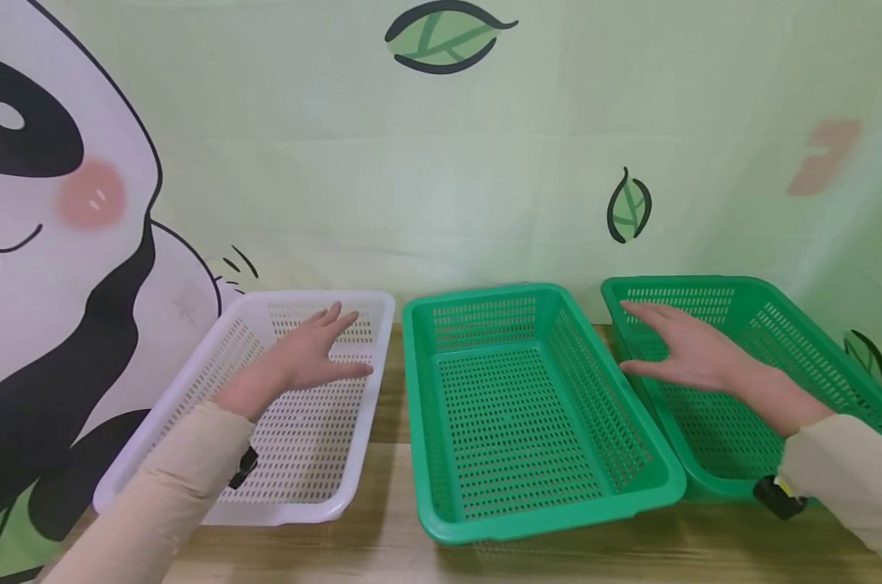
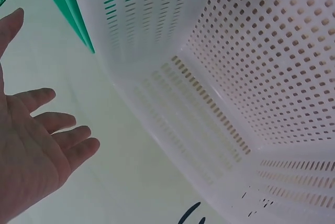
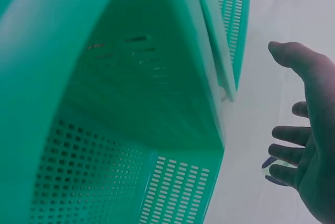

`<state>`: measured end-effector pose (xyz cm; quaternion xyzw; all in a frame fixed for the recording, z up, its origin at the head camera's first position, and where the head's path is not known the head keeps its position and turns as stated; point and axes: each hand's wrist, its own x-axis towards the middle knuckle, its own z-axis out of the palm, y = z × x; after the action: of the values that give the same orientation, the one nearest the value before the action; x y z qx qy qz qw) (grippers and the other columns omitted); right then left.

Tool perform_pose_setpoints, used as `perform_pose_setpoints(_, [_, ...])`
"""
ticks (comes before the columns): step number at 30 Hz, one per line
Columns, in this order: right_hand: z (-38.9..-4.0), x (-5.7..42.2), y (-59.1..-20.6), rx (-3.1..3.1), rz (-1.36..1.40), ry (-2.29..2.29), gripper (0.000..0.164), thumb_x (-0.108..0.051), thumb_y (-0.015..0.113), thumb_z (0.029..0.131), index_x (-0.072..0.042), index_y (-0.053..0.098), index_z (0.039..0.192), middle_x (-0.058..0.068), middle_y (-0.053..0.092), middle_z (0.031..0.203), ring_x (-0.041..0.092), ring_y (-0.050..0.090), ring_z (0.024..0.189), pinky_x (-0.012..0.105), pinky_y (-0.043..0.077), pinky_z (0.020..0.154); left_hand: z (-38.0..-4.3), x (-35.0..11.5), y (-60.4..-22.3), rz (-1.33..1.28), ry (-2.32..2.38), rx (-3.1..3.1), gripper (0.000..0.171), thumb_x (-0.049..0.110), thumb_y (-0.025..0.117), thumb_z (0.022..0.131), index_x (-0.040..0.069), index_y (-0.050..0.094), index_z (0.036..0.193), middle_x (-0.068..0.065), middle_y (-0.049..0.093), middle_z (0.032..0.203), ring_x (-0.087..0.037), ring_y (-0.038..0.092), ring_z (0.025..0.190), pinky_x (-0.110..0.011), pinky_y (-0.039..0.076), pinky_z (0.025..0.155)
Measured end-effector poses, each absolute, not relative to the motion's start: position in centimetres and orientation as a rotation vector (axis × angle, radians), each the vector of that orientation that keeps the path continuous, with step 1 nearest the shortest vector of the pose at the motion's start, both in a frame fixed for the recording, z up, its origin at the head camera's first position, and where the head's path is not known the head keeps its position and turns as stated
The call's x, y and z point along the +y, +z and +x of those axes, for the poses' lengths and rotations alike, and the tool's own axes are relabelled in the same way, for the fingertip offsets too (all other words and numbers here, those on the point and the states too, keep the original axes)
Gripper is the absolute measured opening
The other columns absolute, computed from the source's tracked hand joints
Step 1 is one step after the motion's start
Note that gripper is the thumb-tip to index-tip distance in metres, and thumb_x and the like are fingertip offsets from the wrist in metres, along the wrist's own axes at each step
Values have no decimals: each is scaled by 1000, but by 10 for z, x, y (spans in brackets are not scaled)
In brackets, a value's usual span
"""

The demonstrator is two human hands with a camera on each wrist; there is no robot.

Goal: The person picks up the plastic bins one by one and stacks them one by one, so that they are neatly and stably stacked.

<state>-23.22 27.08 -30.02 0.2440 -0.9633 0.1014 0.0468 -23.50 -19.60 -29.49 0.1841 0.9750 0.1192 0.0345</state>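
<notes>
My left hand (image 1: 304,350) hovers over the white plastic basket (image 1: 363,454), fingers spread and thumb pointing right, holding nothing. In the left wrist view the same hand (image 2: 36,145) appears apart from the basket's perforated wall (image 2: 172,119). Over the right green basket (image 1: 711,487) hangs my right hand (image 1: 692,349), its fingers and thumb stretched leftward with a wide gap between them. The right wrist view shows this hand (image 3: 309,135) with bare fingers beside a green basket wall (image 3: 183,182). Between the hands stands the middle green basket (image 1: 543,519), with its slotted floor exposed.
The three baskets stand in a row on a wooden table (image 1: 383,519). Behind them hangs a pale green cloth (image 1: 324,178) printed with a panda (image 1: 40,268) and leaves. The middle and right baskets stand side by side, their rims close together. Dark devices sit at both wrists.
</notes>
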Motion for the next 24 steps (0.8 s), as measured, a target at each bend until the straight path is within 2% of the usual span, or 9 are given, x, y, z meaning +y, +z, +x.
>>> perform_pose_setpoints(4, [-232, 268, -301, -2932, 745, 390, 82, -44, 65, 79, 3, 31, 138, 27, 35, 137, 45, 31, 123, 59, 31, 95, -235, -191, -296, 558, 454, 3005, 80, 43, 60, 81, 1, 28, 141, -26, 18, 145, -42, 22, 131, -55, 25, 102])
perform_pose_setpoints(7, [-232, 265, -301, -2908, 749, 504, 79, -38, 66, 80, 4, 31, 138, 27, 35, 137, 44, 32, 123, 58, 31, 96, -235, -186, -296, 524, 574, 3036, 72, 34, 62, 82, -2, 34, 137, -26, 27, 142, -41, 30, 128, -53, 28, 102])
perform_pose_setpoints(11, [-232, 260, -303, -2874, 744, 691, 76, -31, 66, 82, 5, 30, 138, 27, 36, 136, 42, 38, 119, 56, 36, 91, -233, -179, -297, 446, 746, 3044, 66, 26, 65, 80, -3, 38, 134, -24, 40, 135, -40, 42, 119, -50, 36, 97])
perform_pose_setpoints(13, [-231, 257, -303, -2877, 736, 771, 76, -29, 66, 82, 5, 28, 138, 27, 35, 136, 42, 40, 117, 55, 39, 87, -231, -175, -297, 398, 815, 3017, 66, 25, 65, 80, -3, 38, 134, -23, 42, 134, -40, 46, 115, -49, 40, 93])
perform_pose_setpoints(17, [-230, 252, -303, -2905, 709, 867, 78, -28, 66, 82, 5, 25, 140, 27, 34, 136, 42, 40, 117, 54, 42, 83, -227, -168, -298, 325, 936, 2933, 66, 22, 65, 80, -2, 37, 135, -22, 40, 136, -39, 47, 114, -46, 44, 90])
perform_pose_setpoints(24, [-228, 247, -305, -2952, 668, 935, 85, -32, 68, 80, 4, 21, 141, 27, 32, 137, 43, 40, 115, 53, 43, 85, -220, -155, -295, 220, 1108, 2769, 62, 13, 64, 81, -3, 37, 134, -26, 40, 134, -39, 46, 116, -43, 45, 89])
